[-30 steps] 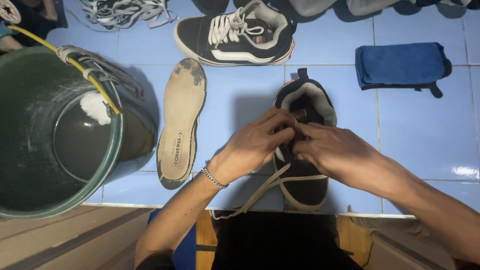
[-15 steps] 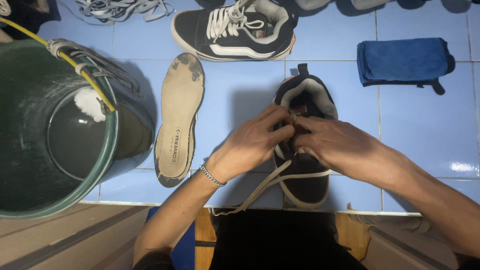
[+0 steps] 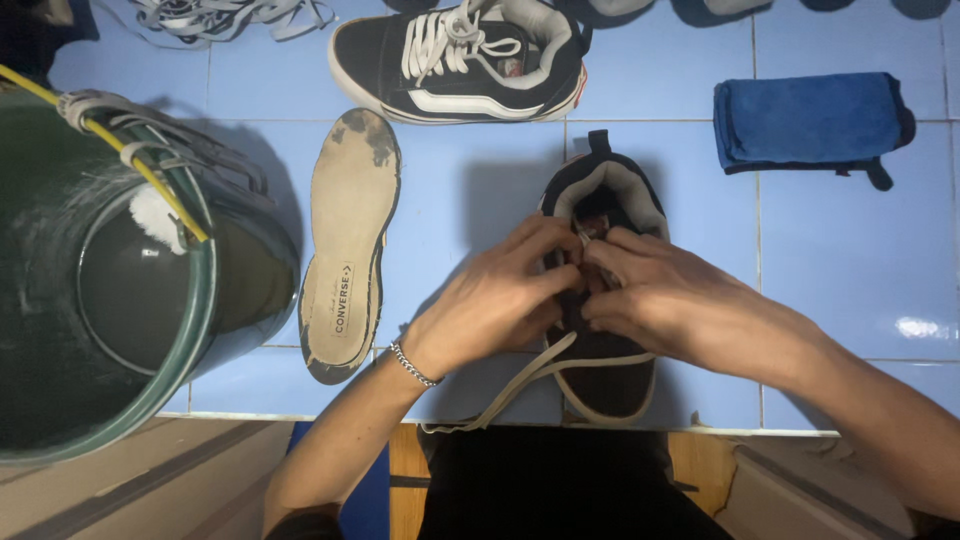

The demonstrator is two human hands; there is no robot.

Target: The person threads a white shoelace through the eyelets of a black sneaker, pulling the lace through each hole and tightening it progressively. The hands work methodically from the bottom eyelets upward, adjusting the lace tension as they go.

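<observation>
Right now both hands are busy on a black shoe (image 3: 600, 375) that sits on the blue tile floor (image 3: 850, 280), toe pointing toward the person. This shoe has a grey soft lining at its open top, a pale rubber edge round the bottom and a small black loop at the heel. The left hand (image 3: 500, 305) has its fingers bent in and pinched at the middle of the shoe, where the lace holes are. The right hand (image 3: 665, 295) is curled the same way, and its fingertips meet the left ones there. What they pinch is too small to see, though it seems to be the lace. A flat cream lace (image 3: 500, 395) hangs out from under the hands and trails off the shoe's side toward the person.

Left of the shoe lies a tan insole (image 3: 350, 245), and further left stands a green bucket (image 3: 110, 300). Beyond the shoe is a second black shoe (image 3: 460, 60) with white laces. Off to the shoe's right rests a folded blue cloth (image 3: 810, 120).
</observation>
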